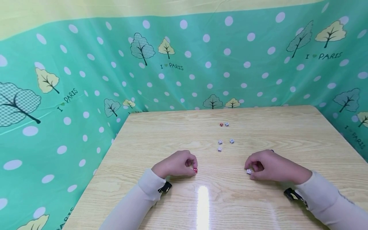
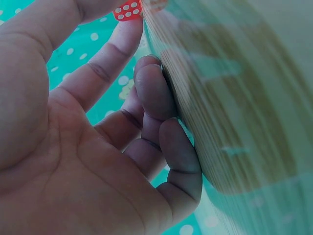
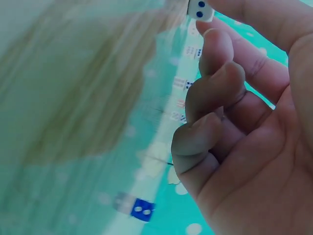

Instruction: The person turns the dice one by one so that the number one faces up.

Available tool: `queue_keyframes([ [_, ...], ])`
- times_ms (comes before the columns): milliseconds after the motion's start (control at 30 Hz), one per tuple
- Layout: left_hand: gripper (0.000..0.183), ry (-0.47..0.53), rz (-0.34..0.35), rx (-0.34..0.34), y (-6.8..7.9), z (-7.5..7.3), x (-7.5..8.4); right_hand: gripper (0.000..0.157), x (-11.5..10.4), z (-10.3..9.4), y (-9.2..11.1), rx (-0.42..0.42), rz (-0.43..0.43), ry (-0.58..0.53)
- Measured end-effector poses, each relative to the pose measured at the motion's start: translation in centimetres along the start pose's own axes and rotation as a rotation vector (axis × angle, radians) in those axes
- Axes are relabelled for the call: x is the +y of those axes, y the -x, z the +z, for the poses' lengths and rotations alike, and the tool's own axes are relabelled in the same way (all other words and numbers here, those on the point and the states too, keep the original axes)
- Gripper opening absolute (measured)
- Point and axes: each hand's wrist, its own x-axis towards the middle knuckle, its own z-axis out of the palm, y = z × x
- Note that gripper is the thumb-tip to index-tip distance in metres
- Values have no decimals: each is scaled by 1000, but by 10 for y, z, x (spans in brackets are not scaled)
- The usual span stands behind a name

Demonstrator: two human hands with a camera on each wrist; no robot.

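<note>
My left hand [image 1: 193, 169] rests on the wooden table [image 1: 161, 134] and pinches a red die [image 1: 195, 170] between thumb and forefinger. The left wrist view shows that red die [image 2: 128, 10] at the fingertips [image 2: 128, 30], its white pips facing out, with the other fingers curled against the tabletop. To the right, my right hand [image 1: 249, 169] pinches a white die [image 1: 248, 171] down at the table surface. In the right wrist view the white die [image 3: 200, 9] sits between thumb and forefinger, showing dark pips.
Loose dice lie beyond the hands: a red one [image 1: 221, 124] beside a white one [image 1: 226, 124], then three white ones [image 1: 220, 141] nearer. A blue die [image 3: 142, 209] shows in the right wrist view. Green dotted cloth [image 1: 86, 80] walls the table.
</note>
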Motion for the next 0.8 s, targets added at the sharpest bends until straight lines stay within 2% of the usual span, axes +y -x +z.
queue_keyframes([
  [300,14,-3,6,7,-1,0,0,20,-23,5,0,131,-29,312],
  [500,14,-3,6,0,0,0,0,23,-27,6,2,142,-75,368],
  [800,14,1,7,0,1,0,1,26,-30,8,3,142,-94,398],
])
